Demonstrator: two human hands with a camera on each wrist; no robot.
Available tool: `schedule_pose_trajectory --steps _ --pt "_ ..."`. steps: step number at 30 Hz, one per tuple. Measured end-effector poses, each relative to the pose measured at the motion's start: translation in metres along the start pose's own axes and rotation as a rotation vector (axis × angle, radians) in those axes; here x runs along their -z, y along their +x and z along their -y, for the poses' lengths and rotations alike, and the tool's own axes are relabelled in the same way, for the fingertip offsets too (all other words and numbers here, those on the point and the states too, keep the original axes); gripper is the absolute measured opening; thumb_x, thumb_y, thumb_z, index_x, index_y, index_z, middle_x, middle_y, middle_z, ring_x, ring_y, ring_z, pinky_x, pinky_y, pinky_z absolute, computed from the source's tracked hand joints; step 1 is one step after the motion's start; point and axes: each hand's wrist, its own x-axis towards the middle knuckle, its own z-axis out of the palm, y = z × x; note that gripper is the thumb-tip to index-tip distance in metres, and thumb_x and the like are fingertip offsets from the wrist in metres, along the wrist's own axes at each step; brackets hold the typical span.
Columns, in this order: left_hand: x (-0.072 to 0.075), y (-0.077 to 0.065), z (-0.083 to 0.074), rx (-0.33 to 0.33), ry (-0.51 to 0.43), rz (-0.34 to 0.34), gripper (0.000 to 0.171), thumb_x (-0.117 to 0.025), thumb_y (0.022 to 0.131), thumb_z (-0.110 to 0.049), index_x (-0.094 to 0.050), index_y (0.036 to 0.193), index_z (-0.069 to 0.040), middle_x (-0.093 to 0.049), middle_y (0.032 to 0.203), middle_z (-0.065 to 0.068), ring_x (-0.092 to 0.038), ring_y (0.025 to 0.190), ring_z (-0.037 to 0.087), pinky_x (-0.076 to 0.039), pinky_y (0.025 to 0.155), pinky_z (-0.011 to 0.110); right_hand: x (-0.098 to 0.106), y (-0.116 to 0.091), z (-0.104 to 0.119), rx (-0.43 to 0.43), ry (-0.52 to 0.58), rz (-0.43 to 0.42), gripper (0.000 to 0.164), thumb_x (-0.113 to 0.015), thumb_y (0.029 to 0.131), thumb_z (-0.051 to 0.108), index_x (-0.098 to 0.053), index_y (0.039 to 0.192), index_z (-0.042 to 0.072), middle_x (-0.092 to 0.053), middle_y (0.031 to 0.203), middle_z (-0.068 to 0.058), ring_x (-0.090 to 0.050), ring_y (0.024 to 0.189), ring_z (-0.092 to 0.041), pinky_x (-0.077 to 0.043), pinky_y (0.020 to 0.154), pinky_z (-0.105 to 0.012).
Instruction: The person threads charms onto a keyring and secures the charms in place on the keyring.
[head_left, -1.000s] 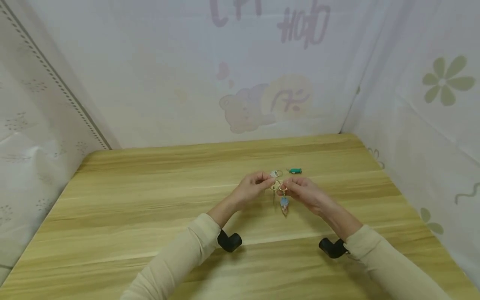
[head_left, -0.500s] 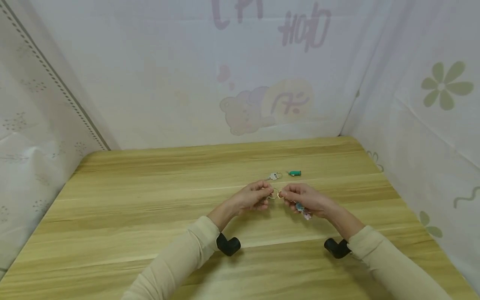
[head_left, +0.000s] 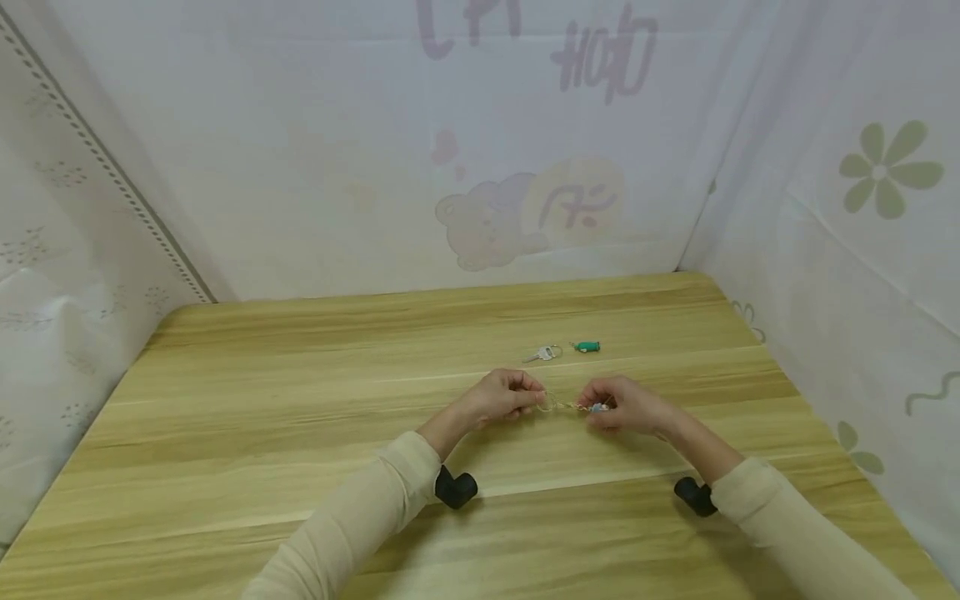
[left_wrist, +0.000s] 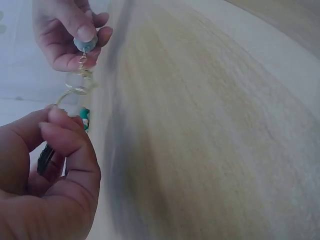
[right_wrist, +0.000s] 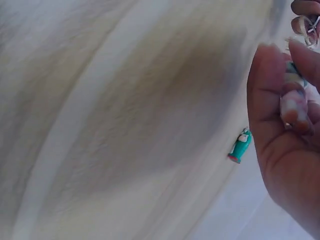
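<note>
L hand [head_left: 504, 396] pinches a thin round gold-tone ring [head_left: 547, 402] btwn thumb & fingertips, over the surface [head_left: 300, 433]. Inside its curled fingers sits a dark, flat metal pc [left_wrist: 46, 159] w/ a notched edge, partly hidden.

R hand [head_left: 628, 406] grips a small charm [left_wrist: 85, 45], thumb on its rounded pale-blue end; the rest is smooth, whitish/pink, mostly covered by fingers. A short gold-tone link chain [left_wrist: 82, 61] runs from the charm twd the ring, in the gap btwn the hands. Metal blurs where chain & ring meet, so can't tell if they're joined.

Just beyond the hands, flat on the surface: silvery metal key [head_left: 546, 353] w/ its own thin wire ring, & R of it, near but apart, a stubby teal-green figure [head_left: 587, 346], smooth, flared at one end, reddish underneath.

Surface = yellow-brown streaky wood grain, rounded far corners. Bkgd: pale printed cloth [head_left: 300, 167], creased at the sides. Sleeves [head_left: 352, 508] beige, soft fabric; matte blk angled pcs [head_left: 455, 487] at both wrists.
</note>
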Motion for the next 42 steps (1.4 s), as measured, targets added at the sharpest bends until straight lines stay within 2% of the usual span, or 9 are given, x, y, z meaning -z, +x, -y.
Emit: schedule_pose_trajectory --steps 5,11,19,22,26,30,37,42 --pt "-0.003 0.002 0.004 -0.03 0.041 -0.033 0.017 -0.063 0.087 -0.001 -0.061 0.103 0.005 -0.062 0.08 0.002 -0.056 0.067 0.007 -0.047 0.058 0.017 -0.001 -0.001 -0.008 0.018 -0.121 -0.087 0.015 -0.067 0.083 0.003 -0.062 0.096 -0.001 -0.065 0.092 -0.008 -0.051 0.077 -0.009 -0.044 0.068 -0.021" --pt "-0.007 0.001 0.006 -0.082 0.107 -0.068 0.015 -0.066 0.083 0.004 -0.063 0.097 0.007 -0.066 0.086 0.011 -0.06 0.069 0.007 -0.053 0.066 0.021 -0.001 -0.004 -0.014 0.004 -0.169 -0.142 0.011 -0.07 0.082 0.004 -0.06 0.087 0.002 -0.058 0.08 -0.001 -0.047 0.071 -0.01 -0.041 0.063 -0.021" --pt "-0.009 0.0 0.009 -0.131 0.176 -0.097 0.016 -0.07 0.08 0.004 -0.065 0.095 0.006 -0.066 0.084 0.012 -0.058 0.069 0.006 -0.055 0.066 0.024 0.001 -0.005 -0.024 0.04 -0.206 -0.19 0.012 -0.071 0.081 0.007 -0.062 0.089 0.004 -0.058 0.079 0.001 -0.049 0.072 -0.008 -0.044 0.063 -0.021" --pt "-0.009 0.0 0.009 -0.165 0.298 -0.12 0.017 -0.072 0.08 -0.001 -0.066 0.095 0.0 -0.066 0.086 0.007 -0.057 0.073 0.007 -0.052 0.067 0.021 0.002 -0.005 -0.027 0.06 -0.221 -0.203 0.012 -0.071 0.082 0.009 -0.062 0.09 0.005 -0.059 0.081 0.001 -0.05 0.072 -0.007 -0.045 0.063 -0.021" --pt "-0.01 -0.001 0.008 -0.214 0.487 -0.151 0.017 -0.074 0.079 -0.007 -0.068 0.095 -0.006 -0.067 0.087 0.002 -0.057 0.079 0.007 -0.046 0.07 0.02 0.003 -0.007 -0.034 0.135 -0.252 -0.209 0.014 -0.071 0.082 0.009 -0.064 0.093 0.004 -0.062 0.087 -0.002 -0.051 0.076 -0.007 -0.046 0.066 -0.022" --pt "-0.011 -0.003 0.007 -0.243 0.612 -0.158 0.019 -0.076 0.077 -0.01 -0.068 0.094 -0.007 -0.067 0.089 0.002 -0.059 0.083 0.01 -0.047 0.075 0.022 0.003 -0.011 -0.041 0.192 -0.295 -0.23 0.021 -0.073 0.08 0.01 -0.066 0.098 0.003 -0.061 0.092 -0.003 -0.05 0.079 -0.009 -0.045 0.067 -0.023" --pt "-0.013 -0.006 0.007 -0.305 0.826 -0.182 0.019 -0.078 0.076 -0.013 -0.07 0.092 -0.009 -0.067 0.089 0.0 -0.061 0.084 0.011 -0.048 0.075 0.024 0.002 -0.018 -0.047 0.152 -0.301 -0.251 0.022 -0.071 0.083 0.012 -0.066 0.104 0.008 -0.058 0.097 -0.001 -0.048 0.084 -0.012 -0.043 0.07 -0.024" --pt "-0.014 -0.008 0.007 -0.324 0.907 -0.199 0.017 -0.078 0.076 -0.016 -0.07 0.091 -0.011 -0.068 0.086 -0.001 -0.06 0.078 0.008 -0.046 0.069 0.021 0.001 -0.021 -0.046 0.126 -0.323 -0.264 0.023 -0.071 0.083 0.011 -0.065 0.105 0.008 -0.058 0.098 -0.002 -0.048 0.086 -0.013 -0.044 0.071 -0.025"
